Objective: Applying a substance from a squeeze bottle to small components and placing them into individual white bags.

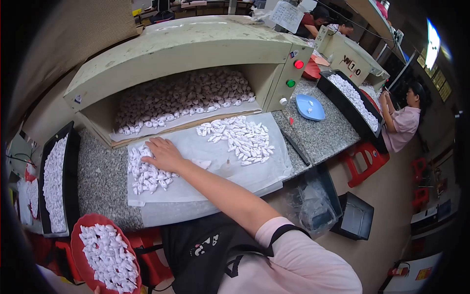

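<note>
Two heaps of small white pieces lie on a white sheet (205,181) at frame centre; the right hand (164,154) rests flat, fingers spread, on the left heap (147,174). Lower left, the barely visible left hand (98,290) holds a red dish (78,245) of pieces; its grip cannot be made out.

I see a speckled grey granite tabletop (103,181). On it lie a white paper sheet (215,161) carrying two heaps of small white pieces (240,137), black trays (350,100) at either end, a blue dish (309,107) and a pale green cabinet (186,54).
</note>
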### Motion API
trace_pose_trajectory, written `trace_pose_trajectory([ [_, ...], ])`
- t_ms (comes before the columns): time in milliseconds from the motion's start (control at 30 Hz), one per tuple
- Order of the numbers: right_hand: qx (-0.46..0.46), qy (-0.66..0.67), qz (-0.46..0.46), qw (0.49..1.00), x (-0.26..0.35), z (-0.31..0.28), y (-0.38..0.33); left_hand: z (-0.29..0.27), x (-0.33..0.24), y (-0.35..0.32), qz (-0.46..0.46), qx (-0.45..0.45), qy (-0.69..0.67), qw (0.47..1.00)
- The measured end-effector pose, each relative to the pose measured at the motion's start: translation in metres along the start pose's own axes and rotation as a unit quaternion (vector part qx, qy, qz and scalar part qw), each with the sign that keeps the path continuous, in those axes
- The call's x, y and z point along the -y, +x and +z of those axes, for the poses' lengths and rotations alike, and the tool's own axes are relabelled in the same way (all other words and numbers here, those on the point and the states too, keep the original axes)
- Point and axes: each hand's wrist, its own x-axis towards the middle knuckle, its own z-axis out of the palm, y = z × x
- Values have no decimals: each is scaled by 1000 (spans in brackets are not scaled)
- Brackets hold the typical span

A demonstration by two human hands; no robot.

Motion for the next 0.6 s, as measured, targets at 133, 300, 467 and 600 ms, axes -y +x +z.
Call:
trace_pose_trajectory([
  [133, 3, 7, 19, 1000, -28, 2, 14, 26, 40, -76, 40, 34, -101, 993],
  [300, 28, 8, 16, 999, -29, -16, 11, 25, 103, -69, -8, -52, -101, 994],
  [467, 28, 72, 9, 997, -20, -10, -4, 45, 136, -33, -33, -23, -131, 991],
  [600, -30, 24, 16, 999, -9, -2, -16, 74, 148, 3, -28, 6, -155, 988],
])
